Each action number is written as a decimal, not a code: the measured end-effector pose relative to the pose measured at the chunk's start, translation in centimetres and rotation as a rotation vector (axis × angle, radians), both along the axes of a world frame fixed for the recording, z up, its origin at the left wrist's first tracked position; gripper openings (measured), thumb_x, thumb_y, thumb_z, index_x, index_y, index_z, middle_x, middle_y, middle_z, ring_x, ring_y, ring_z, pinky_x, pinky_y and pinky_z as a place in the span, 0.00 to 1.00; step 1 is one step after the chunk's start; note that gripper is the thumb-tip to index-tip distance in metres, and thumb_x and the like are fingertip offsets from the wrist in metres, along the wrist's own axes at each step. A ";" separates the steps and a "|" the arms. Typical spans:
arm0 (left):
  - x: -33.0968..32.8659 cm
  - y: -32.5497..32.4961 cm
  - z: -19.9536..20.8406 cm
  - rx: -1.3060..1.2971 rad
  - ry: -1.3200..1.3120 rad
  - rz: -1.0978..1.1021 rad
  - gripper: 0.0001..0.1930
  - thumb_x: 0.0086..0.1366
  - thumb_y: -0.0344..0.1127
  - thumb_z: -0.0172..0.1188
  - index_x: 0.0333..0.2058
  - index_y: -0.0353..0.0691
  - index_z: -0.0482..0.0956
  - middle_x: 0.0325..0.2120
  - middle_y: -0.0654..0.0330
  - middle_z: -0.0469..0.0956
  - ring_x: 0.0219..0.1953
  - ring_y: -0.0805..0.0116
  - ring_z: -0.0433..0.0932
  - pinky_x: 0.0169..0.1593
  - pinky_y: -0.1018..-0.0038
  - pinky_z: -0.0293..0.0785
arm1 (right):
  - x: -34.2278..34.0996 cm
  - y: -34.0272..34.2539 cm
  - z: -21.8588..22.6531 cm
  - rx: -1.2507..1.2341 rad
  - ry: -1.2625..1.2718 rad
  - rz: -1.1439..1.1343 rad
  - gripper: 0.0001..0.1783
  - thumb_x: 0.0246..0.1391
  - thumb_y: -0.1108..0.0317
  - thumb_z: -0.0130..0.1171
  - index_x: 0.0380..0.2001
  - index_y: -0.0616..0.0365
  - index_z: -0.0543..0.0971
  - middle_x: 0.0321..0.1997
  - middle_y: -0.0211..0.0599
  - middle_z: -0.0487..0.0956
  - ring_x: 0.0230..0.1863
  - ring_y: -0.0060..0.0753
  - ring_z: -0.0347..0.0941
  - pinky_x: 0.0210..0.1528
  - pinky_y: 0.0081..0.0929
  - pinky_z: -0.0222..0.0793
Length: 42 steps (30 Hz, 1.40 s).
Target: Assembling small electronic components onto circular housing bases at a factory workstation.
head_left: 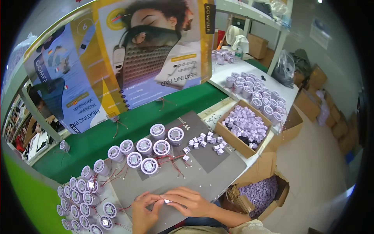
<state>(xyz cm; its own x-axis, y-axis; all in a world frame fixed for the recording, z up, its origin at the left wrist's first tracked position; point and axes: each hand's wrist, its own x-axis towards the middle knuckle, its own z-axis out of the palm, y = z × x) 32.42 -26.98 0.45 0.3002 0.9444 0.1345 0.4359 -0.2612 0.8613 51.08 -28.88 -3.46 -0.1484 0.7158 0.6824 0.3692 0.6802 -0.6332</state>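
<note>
Small whitish piece [167, 201] located at the near edge of the grey work mat [218, 178], raised in the fingers, low and just left of centre in the view. Appearance: pale, nearly white, small and blocky, one bright face showing; most of it covered by fingertips, so full shape and any markings cannot be told.

Left hand [146, 210]: closed in a pinch on the piece, thumb and fingers curled toward it. Right hand [187, 202]: fingers bent over the piece from the other side, tips meeting those of the left; also gripping it, thumb contact hidden.

Beyond the hands: a group of lilac cylindrical housings [149, 166], upright, round spoked tops with a squarish centre, thin red wires [176, 159] trailing onto the mat. More housings of the same form stand close together at left; two near ones carry a bright white square on top.

Right of the upright group: loose lilac blocks [203, 144], scattered and partly touching. Behind them, an open cardboard box [233, 141] heaped with similar lilac pieces. At right, below table level, an open carton [255, 167] of small lilac parts.
</note>
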 end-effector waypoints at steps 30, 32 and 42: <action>-15.0 4.3 14.3 0.462 0.700 0.532 0.09 0.58 0.39 0.68 0.30 0.40 0.82 0.21 0.50 0.80 0.29 0.50 0.80 0.34 0.59 0.74 | 2.0 0.8 -1.9 -0.315 -0.202 0.050 0.20 0.39 0.75 0.72 0.40 0.58 0.85 0.38 0.40 0.83 0.41 0.44 0.77 0.47 0.35 0.73; -19.9 8.2 15.7 0.467 1.056 0.683 0.13 0.57 0.42 0.69 0.32 0.39 0.80 0.26 0.49 0.81 0.30 0.47 0.81 0.35 0.57 0.76 | 2.0 0.7 -1.4 -0.313 -0.192 0.090 0.21 0.37 0.75 0.73 0.40 0.58 0.85 0.39 0.40 0.84 0.42 0.44 0.77 0.48 0.36 0.73; -42.6 34.0 -2.9 0.316 1.166 0.598 0.55 0.42 0.49 0.78 0.66 0.40 0.57 0.65 0.50 0.63 0.67 0.45 0.60 0.69 0.55 0.58 | 2.3 0.6 -1.0 -0.356 -0.329 -0.077 0.24 0.36 0.72 0.76 0.42 0.57 0.85 0.43 0.38 0.84 0.46 0.42 0.77 0.50 0.35 0.73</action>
